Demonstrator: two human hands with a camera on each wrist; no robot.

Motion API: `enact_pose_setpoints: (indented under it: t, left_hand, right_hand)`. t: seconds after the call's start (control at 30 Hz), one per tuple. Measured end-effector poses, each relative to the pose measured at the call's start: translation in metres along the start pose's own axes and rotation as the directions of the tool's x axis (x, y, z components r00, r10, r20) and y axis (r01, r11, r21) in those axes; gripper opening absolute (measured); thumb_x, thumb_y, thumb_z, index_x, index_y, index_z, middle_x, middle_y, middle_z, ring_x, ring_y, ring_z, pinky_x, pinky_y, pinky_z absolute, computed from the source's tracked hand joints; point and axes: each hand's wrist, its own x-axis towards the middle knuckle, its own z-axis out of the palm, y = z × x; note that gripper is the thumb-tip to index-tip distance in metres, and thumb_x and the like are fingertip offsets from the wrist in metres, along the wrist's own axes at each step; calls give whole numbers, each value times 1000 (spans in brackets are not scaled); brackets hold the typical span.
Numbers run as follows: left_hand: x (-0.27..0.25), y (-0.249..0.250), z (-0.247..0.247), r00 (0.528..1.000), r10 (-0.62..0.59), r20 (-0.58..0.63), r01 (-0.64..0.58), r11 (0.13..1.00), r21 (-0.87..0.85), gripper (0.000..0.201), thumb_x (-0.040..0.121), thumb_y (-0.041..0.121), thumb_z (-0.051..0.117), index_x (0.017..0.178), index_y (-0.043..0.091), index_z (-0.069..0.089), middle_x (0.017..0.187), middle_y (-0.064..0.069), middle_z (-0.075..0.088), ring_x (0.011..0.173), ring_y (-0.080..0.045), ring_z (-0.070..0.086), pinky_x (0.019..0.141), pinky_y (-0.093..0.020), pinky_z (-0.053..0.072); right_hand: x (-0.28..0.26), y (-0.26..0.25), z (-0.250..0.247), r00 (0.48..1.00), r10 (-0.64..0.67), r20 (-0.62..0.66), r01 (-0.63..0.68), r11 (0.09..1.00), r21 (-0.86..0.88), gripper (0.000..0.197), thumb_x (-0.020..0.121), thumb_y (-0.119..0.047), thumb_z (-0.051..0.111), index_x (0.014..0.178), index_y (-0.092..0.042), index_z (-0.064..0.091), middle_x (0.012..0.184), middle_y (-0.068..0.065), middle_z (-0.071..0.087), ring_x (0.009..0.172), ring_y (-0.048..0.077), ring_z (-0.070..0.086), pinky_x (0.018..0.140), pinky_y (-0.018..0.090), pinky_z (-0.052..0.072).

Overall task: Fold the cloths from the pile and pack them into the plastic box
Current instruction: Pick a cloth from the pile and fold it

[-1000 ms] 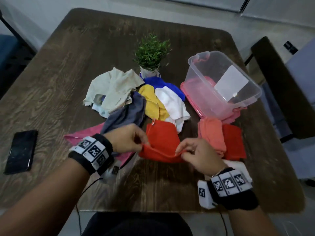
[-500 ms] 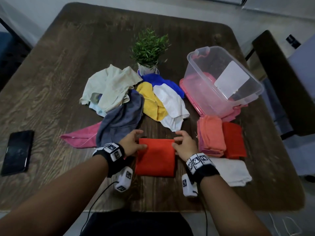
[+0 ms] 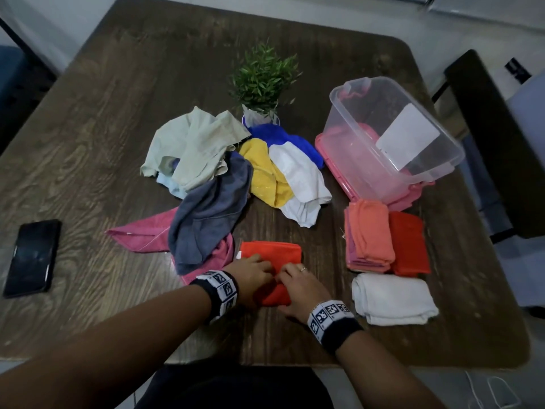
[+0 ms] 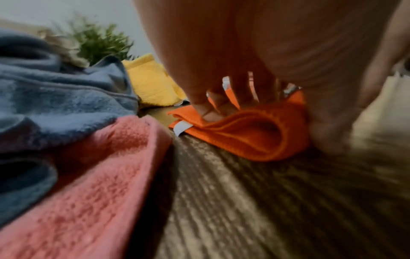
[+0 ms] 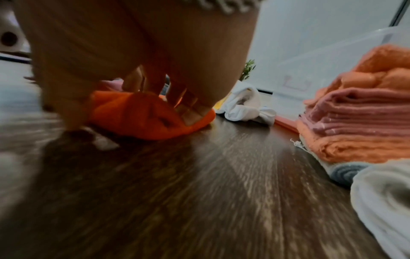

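An orange cloth [image 3: 271,251] lies folded on the table in front of me. My left hand [image 3: 257,271] and right hand [image 3: 292,276] sit side by side on its near half. In the left wrist view the fingers [image 4: 210,112] press the cloth's [image 4: 255,136] top layer while the near fold bulges against the thumb. The right wrist view shows fingers [image 5: 193,113] and thumb pinching the raised near edge of the cloth [image 5: 137,115]. The loose pile [image 3: 206,214] of grey, pink, beige, yellow, white and blue cloths lies behind. The clear plastic box [image 3: 354,113] stands tilted at the right.
Folded stacks sit right of my hands: peach and pink [image 3: 370,234], red [image 3: 408,243], white [image 3: 392,299]. The box leans on a pink lid [image 3: 330,160]. A potted plant [image 3: 262,81] stands behind the pile. A black phone [image 3: 31,256] lies far left.
The orange cloth's near edge was lifted and laid over onto the far edge. Both hands then came back and closed together on the near part, which now bulges up.
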Motion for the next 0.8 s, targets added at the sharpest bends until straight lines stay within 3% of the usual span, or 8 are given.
enact_pose_setpoints:
  t: [0.07, 0.13, 0.27, 0.4, 0.5, 0.63, 0.7, 0.8]
  left_hand:
    - [1, 0, -6, 995, 4, -98, -7, 999, -33, 38, 77, 39, 64, 107, 16, 65, 111, -6, 62, 98, -29, 59, 88, -36, 46]
    - [1, -4, -15, 984, -82, -161, 51, 980, -191, 33, 80, 34, 60, 106, 14, 61, 106, -10, 65, 95, -31, 62, 82, -36, 48]
    - [0, -18, -14, 978, -161, -130, 107, 931, -350, 49, 83, 35, 63, 123, 14, 47, 113, -13, 63, 100, -30, 62, 83, -35, 49]
    - [11, -30, -16, 920, -331, -209, 193, 849, -493, 38, 89, 19, 57, 126, 13, 52, 121, -13, 62, 110, -32, 59, 92, -36, 46]
    - [24, -42, -17, 871, -425, -246, 242, 808, -537, 28, 90, 20, 59, 116, 11, 57, 120, -12, 60, 113, -31, 56, 96, -36, 41]
    - [34, -44, -13, 832, -484, -270, 359, 842, -402, 44, 89, 42, 60, 128, 23, 53, 127, -3, 47, 118, -31, 43, 96, -46, 43]
    - [34, -41, -9, 863, -458, -213, 380, 867, -322, 55, 87, 52, 59, 136, 30, 47, 134, 1, 41, 121, -29, 40, 96, -46, 44]
    - [39, -38, -5, 918, -369, -146, 313, 900, -303, 60, 89, 42, 61, 140, 19, 41, 134, -7, 43, 119, -34, 46, 100, -41, 38]
  right_hand:
    - [1, -2, -3, 999, -8, -37, 6, 999, -34, 41, 72, -26, 67, 111, -17, 59, 117, 1, 51, 106, 25, 49, 94, 41, 47]
    - [3, -1, -9, 997, 18, -76, -14, 999, 49, 32, 75, -17, 57, 107, -11, 61, 112, 8, 58, 104, 30, 54, 93, 45, 47]
    - [11, 4, -29, 969, 228, -94, -184, 922, 342, 28, 88, -16, 54, 115, -16, 57, 110, 8, 64, 101, 27, 60, 87, 32, 46]
    - [26, 10, -37, 939, 312, -144, -215, 862, 460, 22, 95, -17, 50, 116, -17, 57, 112, 7, 62, 101, 23, 60, 85, 29, 44]
    - [38, 17, -35, 907, 380, -183, -269, 855, 442, 14, 95, -20, 54, 108, -16, 57, 110, 3, 57, 101, 23, 57, 86, 33, 44]
    - [53, 20, -31, 892, 392, -224, -330, 905, 270, 18, 97, -23, 54, 114, -21, 54, 118, 2, 48, 106, 28, 54, 84, 43, 49]
    - [57, 16, -29, 922, 302, -243, -279, 952, 122, 23, 100, -29, 45, 121, -23, 53, 123, 1, 48, 115, 27, 48, 87, 45, 47]
    - [59, 7, -24, 977, 177, -123, -177, 984, 7, 47, 98, -50, 41, 136, -24, 45, 134, -1, 46, 122, 26, 44, 94, 45, 43]
